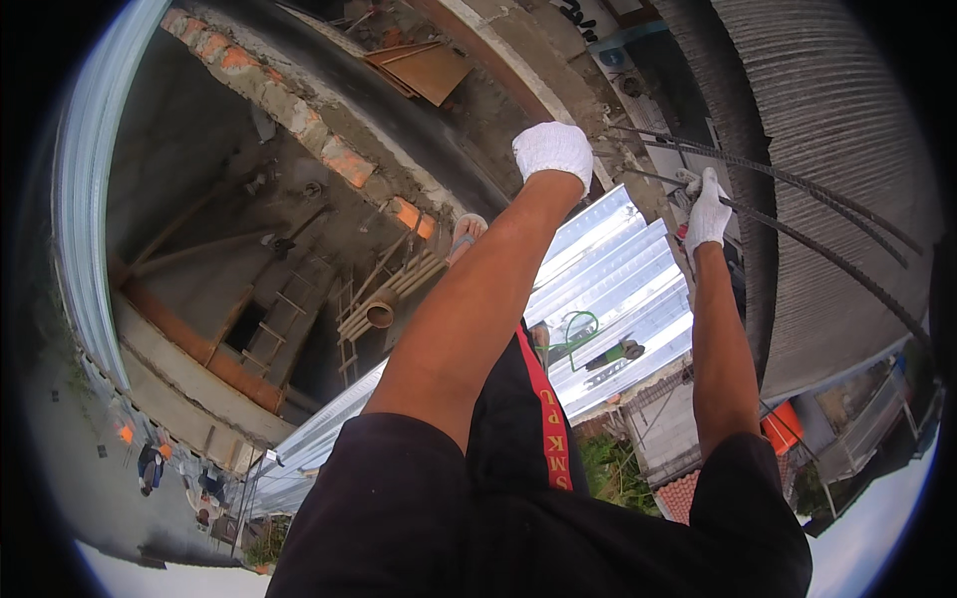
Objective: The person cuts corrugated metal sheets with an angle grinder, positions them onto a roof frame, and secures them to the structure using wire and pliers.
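My left hand [553,154], in a white knit glove, is held out ahead with its back turned up. It looks closed; its fingers are curled under, and whatever they hold is hidden. My right hand [708,212], also gloved in white, is closed with the thumb upward beside the steel reinforcing bars [832,239]. A small red bit shows at its inner side, too small to name. Below and between my arms lie shiny corrugated metal sheets [608,279]. On them rests a green angle grinder [620,354] with a looped green cord [578,329].
A brick wall top [344,159] borders a deep drop to the left, with a ladder [274,329] and bamboo poles [399,284] below. My sandalled foot [466,237] stands by its edge. Corrugated roofing [827,110] lies right. People [150,466] are far below, lower left.
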`<state>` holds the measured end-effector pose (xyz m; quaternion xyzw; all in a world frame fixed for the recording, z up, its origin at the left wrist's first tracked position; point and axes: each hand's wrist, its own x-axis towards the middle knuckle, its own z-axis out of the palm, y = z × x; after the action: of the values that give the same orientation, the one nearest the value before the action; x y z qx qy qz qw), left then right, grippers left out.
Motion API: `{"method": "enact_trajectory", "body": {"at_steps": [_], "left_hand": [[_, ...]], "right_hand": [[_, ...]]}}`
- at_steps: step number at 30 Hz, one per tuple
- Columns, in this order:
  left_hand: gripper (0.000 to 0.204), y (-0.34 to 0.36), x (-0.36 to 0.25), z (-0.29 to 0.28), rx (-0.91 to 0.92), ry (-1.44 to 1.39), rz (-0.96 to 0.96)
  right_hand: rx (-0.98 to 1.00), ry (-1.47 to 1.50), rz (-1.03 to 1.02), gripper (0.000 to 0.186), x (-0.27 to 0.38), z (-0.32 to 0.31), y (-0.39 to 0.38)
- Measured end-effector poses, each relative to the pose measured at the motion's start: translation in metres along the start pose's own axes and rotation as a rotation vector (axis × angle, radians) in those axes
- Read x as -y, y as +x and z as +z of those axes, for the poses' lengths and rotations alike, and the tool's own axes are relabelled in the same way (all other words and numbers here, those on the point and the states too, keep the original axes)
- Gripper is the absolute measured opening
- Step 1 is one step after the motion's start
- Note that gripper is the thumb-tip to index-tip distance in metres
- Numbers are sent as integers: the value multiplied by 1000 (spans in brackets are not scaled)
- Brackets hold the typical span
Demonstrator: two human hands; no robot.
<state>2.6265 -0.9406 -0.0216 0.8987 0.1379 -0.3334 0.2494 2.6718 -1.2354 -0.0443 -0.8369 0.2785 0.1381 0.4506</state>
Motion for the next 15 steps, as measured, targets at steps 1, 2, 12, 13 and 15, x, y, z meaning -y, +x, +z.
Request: {"method": "enact_trajectory", "body": {"at_steps": [1, 2, 12, 13, 15], "left_hand": [[21, 0, -1, 1, 0, -13, -3], [21, -1, 1, 0, -1, -23, -14], [19, 10, 6, 5, -59, -48, -38], [18, 10, 7, 4, -54, -40, -46], [18, 12, 4, -3, -51, -29, -57]], "right_hand": [[1, 10, 4, 48, 2, 1, -2], [0, 5, -16, 48, 5, 4, -6], [35, 100, 98, 45, 10, 5, -17], [30, 82, 114, 45, 9, 5, -17], [19, 44, 135, 45, 14, 5, -16]]}}
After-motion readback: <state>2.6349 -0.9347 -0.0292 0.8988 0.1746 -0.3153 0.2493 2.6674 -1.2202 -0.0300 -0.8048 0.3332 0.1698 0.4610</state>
